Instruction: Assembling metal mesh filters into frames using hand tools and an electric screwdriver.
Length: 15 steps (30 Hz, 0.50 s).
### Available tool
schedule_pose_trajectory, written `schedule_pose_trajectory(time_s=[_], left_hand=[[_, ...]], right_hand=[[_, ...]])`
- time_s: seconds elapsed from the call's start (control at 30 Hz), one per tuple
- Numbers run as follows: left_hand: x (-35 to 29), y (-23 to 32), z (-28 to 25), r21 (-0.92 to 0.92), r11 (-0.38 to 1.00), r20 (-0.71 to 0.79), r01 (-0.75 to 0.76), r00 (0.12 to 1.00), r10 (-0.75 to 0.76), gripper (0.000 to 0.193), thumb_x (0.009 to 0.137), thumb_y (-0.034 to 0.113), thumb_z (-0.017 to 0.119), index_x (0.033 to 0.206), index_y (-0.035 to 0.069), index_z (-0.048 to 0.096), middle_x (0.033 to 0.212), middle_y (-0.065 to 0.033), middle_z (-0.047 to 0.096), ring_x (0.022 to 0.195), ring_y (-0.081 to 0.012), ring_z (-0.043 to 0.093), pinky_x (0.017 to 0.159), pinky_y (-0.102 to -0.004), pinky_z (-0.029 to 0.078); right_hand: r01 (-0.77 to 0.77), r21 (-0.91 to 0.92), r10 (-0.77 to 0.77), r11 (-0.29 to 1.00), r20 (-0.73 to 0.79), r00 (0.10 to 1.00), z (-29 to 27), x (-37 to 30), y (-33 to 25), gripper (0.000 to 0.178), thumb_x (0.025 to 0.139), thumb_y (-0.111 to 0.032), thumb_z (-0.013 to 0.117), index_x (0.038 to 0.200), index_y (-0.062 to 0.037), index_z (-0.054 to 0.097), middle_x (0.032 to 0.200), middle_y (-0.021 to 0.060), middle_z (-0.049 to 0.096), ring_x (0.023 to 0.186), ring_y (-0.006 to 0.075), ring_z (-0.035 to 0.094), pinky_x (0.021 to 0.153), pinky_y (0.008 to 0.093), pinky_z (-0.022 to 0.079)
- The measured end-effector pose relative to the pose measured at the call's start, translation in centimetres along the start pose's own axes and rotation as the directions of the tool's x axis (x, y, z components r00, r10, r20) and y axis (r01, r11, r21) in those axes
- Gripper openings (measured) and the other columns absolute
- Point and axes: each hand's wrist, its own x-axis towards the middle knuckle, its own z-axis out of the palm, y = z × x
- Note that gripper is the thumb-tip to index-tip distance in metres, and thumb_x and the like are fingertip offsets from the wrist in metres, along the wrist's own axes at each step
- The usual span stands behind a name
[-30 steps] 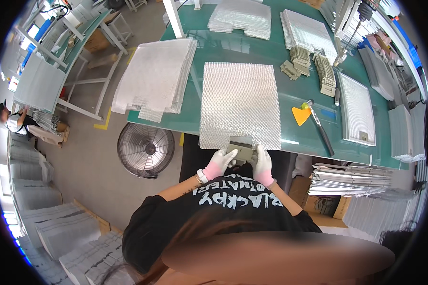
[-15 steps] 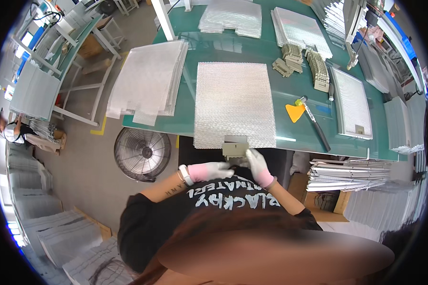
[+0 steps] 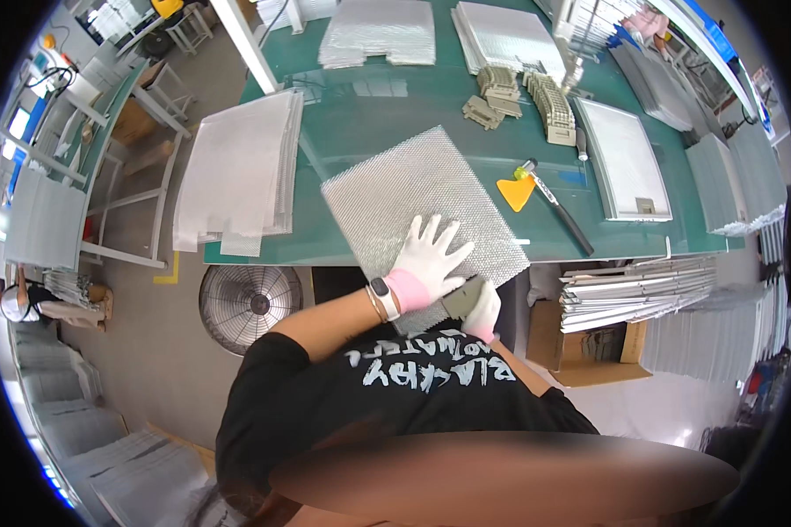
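Observation:
A silvery mesh panel [image 3: 422,180] lies turned at an angle on the green table's near edge, its nearest corner jutting past it. My left hand [image 3: 426,262], in a white and pink glove, rests on the mesh with its fingers spread. At the panel's near edge sits a grey-green plastic piece [image 3: 460,301]; my gloved right hand [image 3: 483,314] grips it, its fingertips partly hidden. To the right lie a yellow triangular scraper [image 3: 515,195] and a hammer [image 3: 561,211] with a dark handle. Similar plastic pieces [image 3: 551,107] stand in a row farther back.
Mesh sheets [image 3: 242,167] are stacked at the table's left. A framed mesh panel [image 3: 624,162] and a screwdriver [image 3: 581,143] lie on the right. A floor fan [image 3: 250,303] stands below, left; a cardboard box [image 3: 580,373] below, right. Another person [image 3: 18,299] sits far left.
The mesh panel has turned from square to slanted. My left hand has moved from near my body onto the mesh, fingers spread. My right hand stays by the plastic piece.

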Motion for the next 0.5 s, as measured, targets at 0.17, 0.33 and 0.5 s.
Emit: schedule_pose_trajectory(time_s=[0.17, 0.33, 0.5], left_hand=[[-0.6, 0.7, 0.1, -0.022, 0.998, -0.056, 0.063, 0.996, -0.064, 0.062, 0.089, 0.045, 0.058, 0.143, 0.018, 0.046, 0.148, -0.0192, 0.038, 0.138, -0.0453, 0.030, 0.113, -0.0619, 0.017], [-0.8, 0.8, 0.3, -0.053, 0.996, -0.065, 0.067, 0.995, -0.071, 0.059, 0.089, 0.042, 0.058, 0.141, 0.017, 0.048, 0.147, -0.0197, 0.039, 0.138, -0.0452, 0.029, 0.113, -0.0618, 0.017], [-0.5, 1.2, 0.7, -0.008, 0.998, -0.066, 0.070, 0.995, -0.070, 0.058, 0.089, 0.042, 0.057, 0.141, 0.017, 0.048, 0.147, -0.0189, 0.039, 0.138, -0.0438, 0.029, 0.114, -0.0611, 0.017]], right_hand=[[0.170, -0.196, -0.159, 0.966, 0.073, 0.985, -0.7, 1.7, 0.8, 0.024, 0.103, -0.020, 0.049, 0.101, -0.0001, 0.063, 0.088, 0.0004, 0.062, 0.077, 0.0091, 0.058, 0.069, 0.0282, 0.048], [-0.195, 0.194, 0.185, 0.961, 0.069, 0.980, 0.2, 0.5, 0.6, 0.019, 0.099, -0.016, 0.056, 0.106, -0.0006, 0.064, 0.092, -0.0004, 0.064, 0.080, 0.0094, 0.060, 0.072, 0.0268, 0.050], [-0.110, 0.273, 0.156, 0.956, -0.153, 0.976, 1.6, 1.0, 5.5, 0.022, 0.098, -0.008, 0.050, 0.114, 0.0057, 0.059, 0.104, 0.0121, 0.062, 0.097, 0.0195, 0.061, 0.084, 0.0329, 0.049]])
